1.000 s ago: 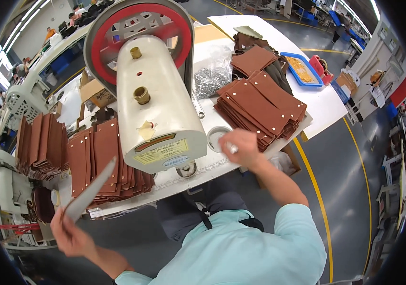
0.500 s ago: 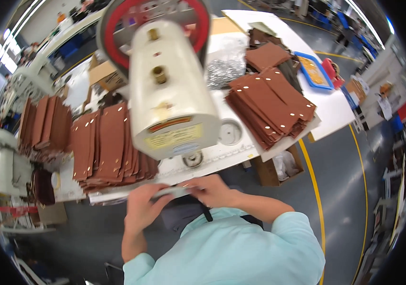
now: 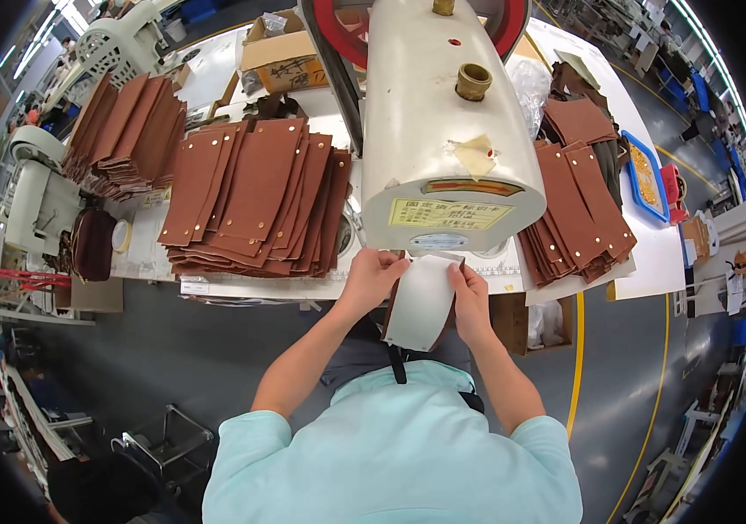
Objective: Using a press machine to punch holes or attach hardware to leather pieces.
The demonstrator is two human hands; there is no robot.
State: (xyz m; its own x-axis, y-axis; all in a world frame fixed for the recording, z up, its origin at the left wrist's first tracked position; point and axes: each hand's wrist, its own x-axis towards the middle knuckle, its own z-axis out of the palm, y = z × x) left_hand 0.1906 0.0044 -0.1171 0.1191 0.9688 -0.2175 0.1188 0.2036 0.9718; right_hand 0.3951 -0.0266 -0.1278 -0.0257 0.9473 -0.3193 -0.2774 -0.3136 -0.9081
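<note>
Just on the person's side of the cream flywheel press (image 3: 452, 131), the left hand (image 3: 373, 278) and the right hand (image 3: 471, 297) each pinch one long edge of a brown-edged panel (image 3: 423, 306), its pale grey face showing. Left of the press lie a broad stack of brown studded panels (image 3: 246, 188) and, farther left, another brown stack (image 3: 133, 131); right of it lie a third studded stack (image 3: 578, 210) and, beyond that, a blue tray (image 3: 653, 213) of small yellowish pieces.

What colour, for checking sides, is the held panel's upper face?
Panel's upper face: whitish, best in the head view.
</note>
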